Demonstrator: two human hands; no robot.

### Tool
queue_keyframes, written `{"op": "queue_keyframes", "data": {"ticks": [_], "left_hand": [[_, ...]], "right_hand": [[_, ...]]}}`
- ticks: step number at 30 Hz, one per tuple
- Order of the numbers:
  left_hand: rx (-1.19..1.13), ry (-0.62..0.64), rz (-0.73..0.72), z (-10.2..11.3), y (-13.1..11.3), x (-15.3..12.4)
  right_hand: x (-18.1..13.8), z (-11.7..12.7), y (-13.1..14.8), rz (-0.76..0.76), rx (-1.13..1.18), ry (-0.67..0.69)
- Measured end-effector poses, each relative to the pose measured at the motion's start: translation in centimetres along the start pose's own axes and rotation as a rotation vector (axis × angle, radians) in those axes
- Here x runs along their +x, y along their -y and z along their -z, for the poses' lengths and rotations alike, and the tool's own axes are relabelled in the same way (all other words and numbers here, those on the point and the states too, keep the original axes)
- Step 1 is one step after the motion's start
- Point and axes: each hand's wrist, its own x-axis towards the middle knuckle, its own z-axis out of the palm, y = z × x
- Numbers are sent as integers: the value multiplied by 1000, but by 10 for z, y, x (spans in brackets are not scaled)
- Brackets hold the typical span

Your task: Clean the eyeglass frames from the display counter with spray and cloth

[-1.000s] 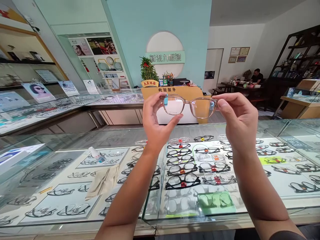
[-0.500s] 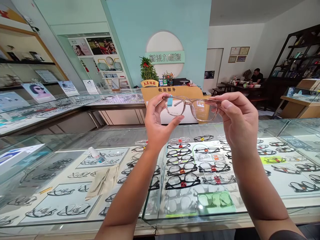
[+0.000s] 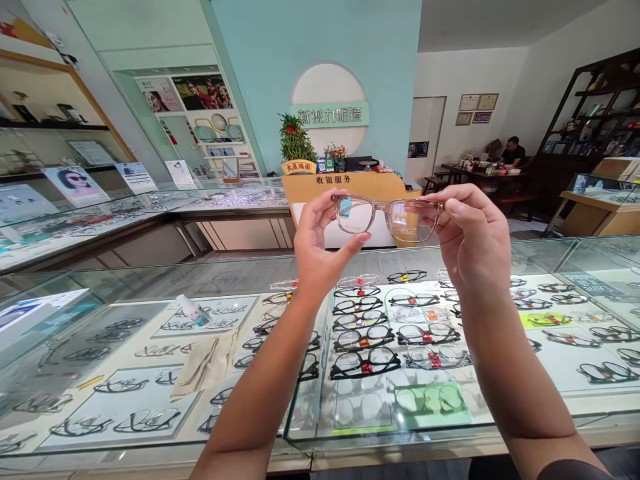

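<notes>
I hold a pair of clear pinkish-framed glasses (image 3: pixel 387 218) up in front of me, above a glass display counter (image 3: pixel 150 280). My left hand (image 3: pixel 316 248) pinches the left end of the frame between thumb and fingers, beside a small blue tag (image 3: pixel 345 203). My right hand (image 3: pixel 473 240) grips the right end, fingers curled round the hinge. The lenses face me and reflect the room's light.
Under the counter glass lie rows of several dark-framed glasses (image 3: pixel 367 337), a folded beige cloth (image 3: pixel 206 363) and a small white bottle (image 3: pixel 193 309). A yellow cashier desk (image 3: pixel 345 183) with a plant stands beyond. A person sits at a far table (image 3: pixel 513 152).
The glasses have tilted and shifted slightly right and down between my hands. The blue tag has swung lower behind the left lens. Both hands keep their grip.
</notes>
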Motion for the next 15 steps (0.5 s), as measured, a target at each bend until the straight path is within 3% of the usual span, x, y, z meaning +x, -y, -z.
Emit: {"op": "queue_keyframes", "data": {"ticks": [6,10,12,15], "left_hand": [[230,108,106,13,-8,3],[353,257,61,17,-24,8],[373,309,24,16,-31,10],[398,345,-1,15,-38,11]], "right_hand": [[6,11,-6,50,-214,15],[7,17,-3,70,-508,261],[7,18,-4,39,-552,380],[8,19,-5,-5,-561,457]]}}
